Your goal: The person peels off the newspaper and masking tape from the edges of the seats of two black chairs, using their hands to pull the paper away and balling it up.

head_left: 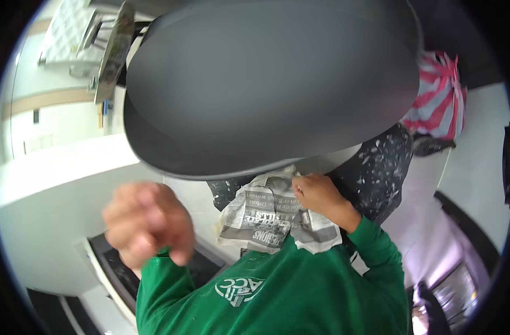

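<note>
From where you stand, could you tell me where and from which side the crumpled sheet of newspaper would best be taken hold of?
Probably the lower left edge of the newspaper, coming from the left. The right hand already presses on its upper right part, while the crumpled left and bottom edges lie free and lifted, offering folds to pinch. The left hand hangs loosely curled, holding nothing, just left of that edge.

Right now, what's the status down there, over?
Right hand fingers pinching the crumpled newspaper. Left hand raised, loosely curled, holding nothing visible. Large dark blurred patch blocks the view above.
</note>
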A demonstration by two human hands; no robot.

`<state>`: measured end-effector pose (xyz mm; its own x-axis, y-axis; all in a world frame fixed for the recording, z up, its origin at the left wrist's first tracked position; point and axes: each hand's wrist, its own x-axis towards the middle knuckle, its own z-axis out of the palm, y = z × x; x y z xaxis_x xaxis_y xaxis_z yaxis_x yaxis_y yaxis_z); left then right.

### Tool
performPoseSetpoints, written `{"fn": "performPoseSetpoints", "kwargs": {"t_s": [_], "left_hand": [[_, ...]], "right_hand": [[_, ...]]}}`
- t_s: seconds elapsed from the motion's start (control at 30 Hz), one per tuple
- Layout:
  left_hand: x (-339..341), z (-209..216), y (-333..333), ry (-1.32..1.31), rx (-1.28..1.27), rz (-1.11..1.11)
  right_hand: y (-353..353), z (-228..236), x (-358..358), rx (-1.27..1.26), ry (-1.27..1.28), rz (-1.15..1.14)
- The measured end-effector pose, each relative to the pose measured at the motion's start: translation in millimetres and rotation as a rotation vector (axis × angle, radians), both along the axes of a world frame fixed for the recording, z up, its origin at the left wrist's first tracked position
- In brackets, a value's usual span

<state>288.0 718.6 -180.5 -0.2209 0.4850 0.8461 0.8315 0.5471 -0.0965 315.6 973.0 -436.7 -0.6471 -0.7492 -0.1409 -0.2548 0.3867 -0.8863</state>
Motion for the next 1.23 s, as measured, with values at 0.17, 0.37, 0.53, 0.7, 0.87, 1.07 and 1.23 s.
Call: {"fn": "performPoseSetpoints", "kwargs": {"t_s": [0.17,0.37,0.53,0.7,0.87,1.07,1.23], "left_hand": [[79.3,-70.6,0.4,-1.046,-0.059,0.215],[160.8,-196.0,-2.3,-1.788,0.386,0.506],[108.0,-127.2,-38.7,-1.28,1.747,0.114],[86.0,-91.6,-181.9,-1.215,1.2,-0.075],[141.3,-255.4,-349.8,-1.085,1.303,0.943],[114.4,-479.2,-384.4,-1.426,0.803,1.601],[80.4,-543.1,-414.1,-1.637,0.824,1.816]], "right_hand": [[-21.5,87.9,-39.3,-0.22,-0.59,-0.069],[-84.8,119.6,-35.9,-0.463,-0.691,-0.073],[-158.1,158.0,-58.1,-0.321,0.35,0.445],[-219.6,165.2,-121.5,-0.363,0.215,0.209],[-165.4,127.8,-93.1,-0.114,0.105,0.358],[-52.0,43.8,-48.4,0.295,-0.062,-0.009],[-4.3,26.8,-42.7,0.358,-0.282,-0.235]]}}
